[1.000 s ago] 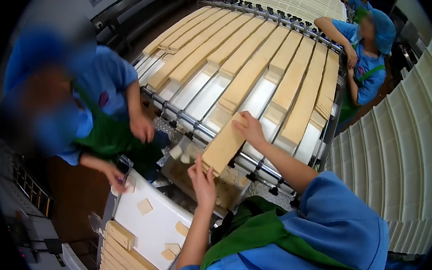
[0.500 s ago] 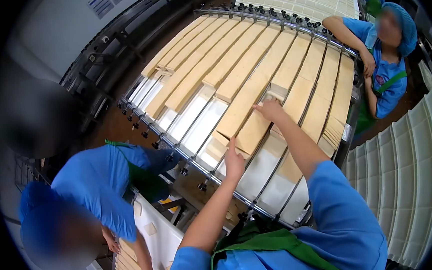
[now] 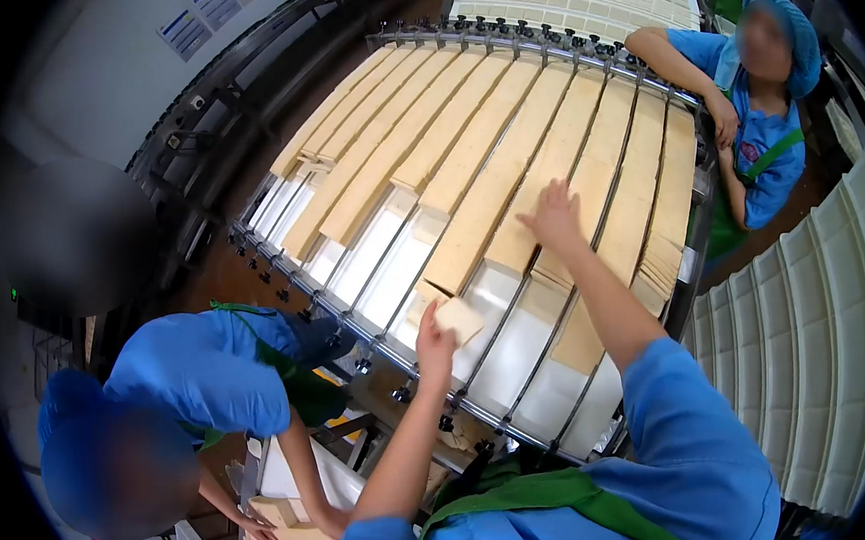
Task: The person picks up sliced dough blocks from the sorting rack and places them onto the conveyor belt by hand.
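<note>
My left hand (image 3: 436,342) is closed on a thin, pale yellow square slice (image 3: 460,320), pinched at its left edge above the white lane floor. My right hand (image 3: 555,217) lies with spread fingers over a long row of pale yellow slices (image 3: 518,236), and nothing shows in its grip. A neighbouring row (image 3: 452,257) runs beside it on the left, with a loose piece lying at its near end. Thin metal rods (image 3: 501,343) separate the rows.
A metal rail with black knobs (image 3: 401,395) edges the table's near side. On the left a co-worker (image 3: 209,376) bends over more slices. Another person (image 3: 769,136) leans at the far right. White ribbed sheets (image 3: 789,345) stand on the right.
The row under my right hand has slid away from me, closing a gap in it. My left hand has lifted a square slice from the near end. The left co-worker's hands have shifted.
</note>
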Motion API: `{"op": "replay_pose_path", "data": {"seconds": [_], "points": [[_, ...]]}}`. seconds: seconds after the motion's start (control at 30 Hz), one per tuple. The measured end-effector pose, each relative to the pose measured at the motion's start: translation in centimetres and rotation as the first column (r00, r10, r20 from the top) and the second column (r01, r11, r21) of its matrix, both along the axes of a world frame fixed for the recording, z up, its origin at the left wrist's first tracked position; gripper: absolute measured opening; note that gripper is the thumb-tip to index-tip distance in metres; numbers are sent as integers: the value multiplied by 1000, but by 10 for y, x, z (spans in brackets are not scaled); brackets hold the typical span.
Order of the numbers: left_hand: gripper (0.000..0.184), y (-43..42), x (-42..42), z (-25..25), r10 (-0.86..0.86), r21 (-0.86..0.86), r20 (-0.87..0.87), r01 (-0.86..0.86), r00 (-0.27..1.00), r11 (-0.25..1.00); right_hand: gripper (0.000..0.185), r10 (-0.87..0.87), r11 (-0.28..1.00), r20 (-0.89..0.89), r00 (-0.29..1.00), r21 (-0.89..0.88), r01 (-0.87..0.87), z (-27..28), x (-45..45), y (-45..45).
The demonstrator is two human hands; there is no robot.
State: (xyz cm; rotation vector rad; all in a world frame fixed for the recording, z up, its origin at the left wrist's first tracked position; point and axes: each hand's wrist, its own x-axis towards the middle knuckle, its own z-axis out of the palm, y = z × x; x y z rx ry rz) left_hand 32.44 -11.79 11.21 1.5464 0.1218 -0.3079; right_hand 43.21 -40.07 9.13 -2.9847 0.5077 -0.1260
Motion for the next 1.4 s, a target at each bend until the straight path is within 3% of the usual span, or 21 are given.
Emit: {"op": "replay_pose_path", "data": {"seconds": [0.1, 0.13, 0.17, 0.2, 0.27, 0.37, 0.47, 0.53, 0.57, 0.6, 0.7, 0.73, 0.77, 0.8, 0.83, 0.87, 0.9, 0.97, 1.07, 1.1, 1.4], "points": [[60, 44, -54, 10, 116, -67, 13, -115, 993, 991, 82, 216, 969, 270, 938, 56, -240, -43, -34, 74], [60, 58, -69, 2, 193, -110, 46, -187, 980, 976, 73, 377, 851, 206, 903, 308, -426, 6, -70, 99], [57, 72, -87, 10, 223, -111, 12, -221, 975, 969, 70, 457, 817, 68, 887, 363, -449, 45, -97, 130], [56, 87, -104, 12, 262, -126, 48, -254, 964, 959, 72, 502, 664, 474, 724, 325, -673, -7, -117, 155], [57, 119, -131, -8, 389, -191, 43, -375, 920, 907, 75, 614, 603, 407, 676, 311, -735, 10, -169, 201], [63, 178, -177, -51, 382, 299, 108, -397, 918, 868, 81, 600, 471, 363, 713, 560, -681, 14, -203, 216], [62, 205, -219, -61, 232, 643, 341, -407, 911, 649, 87, 118, 425, 483, 868, 765, -484, 98, -202, 168], [57, 220, -242, -74, 160, 638, 395, -396, 905, 660, 80, -121, 615, 786, 606, 539, -576, 165, -204, 118], [52, 223, -255, -75, 48, 734, 388, -340, 920, 588, 80, -94, 851, 870, 484, 323, -414, 192, -211, 92], [48, 225, -268, -73, -65, 818, 367, -288, 928, 498, 73, -274, 696, 952, 134, 293, -656, 219, -208, 78], [38, 237, -291, -99, -192, 852, 182, -57, 965, 520, 59, -455, 602, 890, 15, 320, -731, 215, -207, 78], [36, 249, -302, -119, -272, 869, 118, 33, 955, 494, 58, -300, 729, 878, 374, 464, -504, 182, -209, 93], [33, 258, -308, -127, -413, 917, 36, 134, 910, 376, 61, -182, 628, 683, 707, 634, -451, 144, -215, 119], [31, 266, -312, -134, -532, 947, -60, 217, 845, 238, 50, 87, 483, 638, 765, 645, -593, 142, -222, 145], [31, 276, -315, -149, -539, 952, -39, 196, 841, 237, 25, 137, 422, 580, 803, 699, -577, 102, -229, 174], [29, 287, -318, -167, -610, 961, 57, 123, 791, 249, 17, 256, 329, 645, 720, 642, -692, 76, -239, 193], [28, 291, -316, -177, -673, 962, 144, 56, 725, 267, 16, 330, 376, 718, 613, 496, -783, 43, -247, 209], [28, 290, -313, -175, -698, 959, 194, 17, 689, 284, 18, 519, 291, 536, 666, 622, -727, 2, -266, 221], [30, 297, -310, -181, -732, 953, 224, 13, 643, 303, 18, 575, 339, 615, 539, 421, -841, -14, -290, 240], [25, 302, -312, -192, -704, 943, 255, -10, 663, 332, 15, 671, 410, 504, 544, 360, -838, -16, -296, 239], [22, 326, -316, -224, -700, 942, 282, -53, 656, 331, 11, 662, 490, 470, 584, 319, -811, -7, -301, 249]]}}
